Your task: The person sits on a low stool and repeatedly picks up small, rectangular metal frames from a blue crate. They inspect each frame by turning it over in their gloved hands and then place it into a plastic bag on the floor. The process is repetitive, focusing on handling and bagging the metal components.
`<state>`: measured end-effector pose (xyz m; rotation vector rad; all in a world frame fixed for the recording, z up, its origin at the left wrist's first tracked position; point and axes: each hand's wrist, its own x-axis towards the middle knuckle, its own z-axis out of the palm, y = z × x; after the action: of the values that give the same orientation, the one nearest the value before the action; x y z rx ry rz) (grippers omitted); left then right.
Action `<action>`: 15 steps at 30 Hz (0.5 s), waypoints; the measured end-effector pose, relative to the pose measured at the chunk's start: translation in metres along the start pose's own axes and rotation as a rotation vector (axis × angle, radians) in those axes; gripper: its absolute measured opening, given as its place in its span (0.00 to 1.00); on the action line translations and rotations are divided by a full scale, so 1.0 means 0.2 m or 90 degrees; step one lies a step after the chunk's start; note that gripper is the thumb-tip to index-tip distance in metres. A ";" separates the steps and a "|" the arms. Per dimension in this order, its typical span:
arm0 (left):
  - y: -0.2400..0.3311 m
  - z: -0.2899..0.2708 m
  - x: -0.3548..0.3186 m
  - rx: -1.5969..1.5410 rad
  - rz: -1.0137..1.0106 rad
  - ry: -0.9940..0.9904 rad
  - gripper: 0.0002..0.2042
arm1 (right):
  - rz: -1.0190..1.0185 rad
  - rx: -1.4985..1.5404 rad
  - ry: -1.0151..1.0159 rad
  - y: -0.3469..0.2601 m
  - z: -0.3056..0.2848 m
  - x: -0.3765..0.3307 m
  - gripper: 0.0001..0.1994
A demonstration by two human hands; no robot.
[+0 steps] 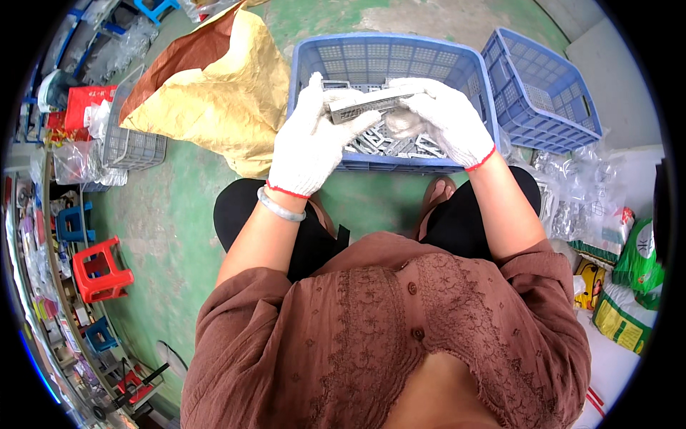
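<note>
Between my hands, above a blue plastic crate [389,166], is a neat row of small grey metal pieces [364,107] pressed side by side into a bar. My left hand [314,139], in a white knit glove with a red cuff, grips its left end with the thumb along the near side. My right hand [446,118], gloved the same way, closes on the right end, its fingertips partly hidden by the bar. Many loose metal frame-like pieces [389,143] lie jumbled in the crate below.
A large yellow sack [229,93] with a brown inside stands open left of the crate. To the right is a second blue crate [547,107], with plastic-bagged parts [582,189] nearer me. A red stool [102,270] stands by shelving at the left.
</note>
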<state>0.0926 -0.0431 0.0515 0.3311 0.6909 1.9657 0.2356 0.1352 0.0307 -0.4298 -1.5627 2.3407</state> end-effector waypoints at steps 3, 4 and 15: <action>0.00 0.00 0.01 -0.011 -0.022 0.016 0.21 | -0.009 -0.032 0.011 0.03 -0.03 0.01 0.14; 0.00 0.00 0.01 -0.016 -0.030 0.022 0.21 | -0.019 -0.040 0.011 0.04 -0.05 0.02 0.13; 0.00 -0.06 0.01 -0.039 -0.091 0.004 0.21 | 0.102 0.116 -0.020 0.02 -0.04 0.03 0.20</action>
<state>0.0856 -0.0460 0.0413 0.2314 0.6387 1.8485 0.2338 0.1425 0.0234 -0.4943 -1.3576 2.5950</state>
